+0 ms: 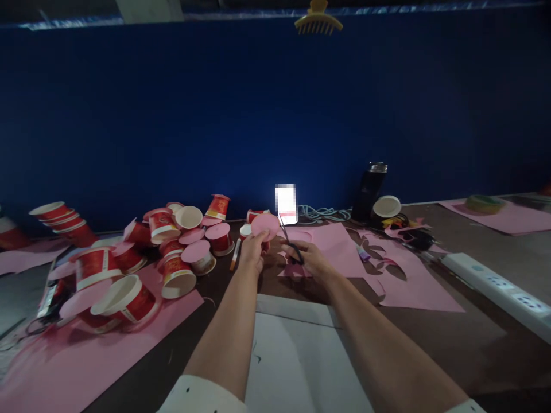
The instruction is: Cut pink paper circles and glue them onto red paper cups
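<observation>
My left hand (255,250) pinches a pink paper disc (265,225) by its lower edge, with the disc held up above the table. My right hand (308,257) is closed on the dark handles of a pair of scissors (294,250). The scissor blades point up and to the left, close beside the right edge of the disc. Whether the blades touch the paper cannot be made out. Behind the hands stands a bright phone screen (286,205). Pink paper with cut-outs (400,275) lies to the right of my right hand.
Red paper cups (175,275), several with pink discs on them, crowd the left side. A marker (235,254) lies left of my left hand. At right are a black bottle (368,192), a white cable (322,214) and a power strip (499,287). White paper (297,355) lies in front.
</observation>
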Action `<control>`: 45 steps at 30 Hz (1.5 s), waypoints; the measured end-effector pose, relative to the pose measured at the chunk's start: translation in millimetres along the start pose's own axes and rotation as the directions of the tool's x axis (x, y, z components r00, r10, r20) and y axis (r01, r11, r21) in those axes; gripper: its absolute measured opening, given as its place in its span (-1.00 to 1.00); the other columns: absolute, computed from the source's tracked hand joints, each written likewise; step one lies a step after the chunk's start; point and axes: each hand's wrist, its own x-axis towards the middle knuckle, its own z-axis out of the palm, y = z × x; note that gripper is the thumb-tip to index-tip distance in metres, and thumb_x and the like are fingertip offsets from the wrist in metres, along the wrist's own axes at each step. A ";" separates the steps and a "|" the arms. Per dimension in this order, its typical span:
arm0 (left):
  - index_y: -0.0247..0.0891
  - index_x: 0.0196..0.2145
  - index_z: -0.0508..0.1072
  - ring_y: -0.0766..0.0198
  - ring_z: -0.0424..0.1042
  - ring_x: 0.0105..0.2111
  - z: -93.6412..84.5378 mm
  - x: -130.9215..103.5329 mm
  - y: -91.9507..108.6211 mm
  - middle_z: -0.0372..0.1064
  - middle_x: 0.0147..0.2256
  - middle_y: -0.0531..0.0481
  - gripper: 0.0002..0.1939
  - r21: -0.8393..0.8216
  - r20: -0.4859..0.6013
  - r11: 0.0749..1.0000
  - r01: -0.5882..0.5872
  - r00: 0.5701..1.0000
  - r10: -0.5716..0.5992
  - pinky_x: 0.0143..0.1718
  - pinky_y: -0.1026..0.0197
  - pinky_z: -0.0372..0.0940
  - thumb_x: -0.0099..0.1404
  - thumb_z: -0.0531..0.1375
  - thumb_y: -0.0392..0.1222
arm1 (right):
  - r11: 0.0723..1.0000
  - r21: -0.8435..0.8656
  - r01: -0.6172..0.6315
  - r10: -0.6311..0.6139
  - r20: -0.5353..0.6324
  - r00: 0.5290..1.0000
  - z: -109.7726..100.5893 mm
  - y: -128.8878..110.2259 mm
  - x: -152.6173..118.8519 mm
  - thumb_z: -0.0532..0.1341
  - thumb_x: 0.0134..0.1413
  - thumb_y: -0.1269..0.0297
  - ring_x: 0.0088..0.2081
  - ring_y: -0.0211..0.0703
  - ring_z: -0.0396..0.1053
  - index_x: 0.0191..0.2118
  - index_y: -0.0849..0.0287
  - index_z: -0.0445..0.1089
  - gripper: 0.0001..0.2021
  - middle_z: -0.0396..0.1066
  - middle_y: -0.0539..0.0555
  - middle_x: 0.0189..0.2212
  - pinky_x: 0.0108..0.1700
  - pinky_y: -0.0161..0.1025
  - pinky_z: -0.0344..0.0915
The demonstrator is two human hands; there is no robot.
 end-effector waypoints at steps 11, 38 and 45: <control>-0.35 -0.47 0.36 0.47 0.20 -0.70 6.8 -8.7 3.6 0.29 -0.64 0.11 -0.66 -0.029 0.050 1.000 -0.001 0.999 0.002 -0.66 0.37 0.03 -0.21 0.37 -0.20 | 1.000 0.000 -0.007 0.007 -0.058 0.998 -4.9 4.9 6.0 0.40 -0.35 0.01 -0.53 -0.32 0.24 -0.18 0.26 0.52 -0.45 0.35 -0.01 -0.57 -0.44 -0.30 0.24; -0.34 -0.40 0.40 0.46 0.23 -0.62 7.9 -8.6 -3.0 0.33 -0.54 0.08 -0.63 -0.036 0.082 0.999 0.002 0.997 0.001 -0.59 0.37 0.09 -0.22 0.38 -0.22 | 1.000 -0.015 0.013 -0.014 -0.093 0.996 -5.0 6.9 6.6 0.39 -0.30 0.04 -0.52 -0.34 0.25 -0.18 0.24 0.52 -0.49 0.34 -0.04 -0.57 -0.39 -0.29 0.25; -0.33 -0.41 0.38 0.47 0.21 -0.65 9.4 -11.8 -0.8 0.31 -0.58 0.09 -0.66 -0.016 0.079 1.000 0.020 0.997 -0.019 -0.62 0.37 0.06 -0.20 0.36 -0.23 | 0.999 -0.047 0.008 -0.013 -0.096 0.995 -6.8 9.0 8.5 0.38 -0.28 0.02 -0.52 -0.34 0.23 -0.15 0.25 0.51 -0.47 0.33 -0.03 -0.57 -0.41 -0.30 0.23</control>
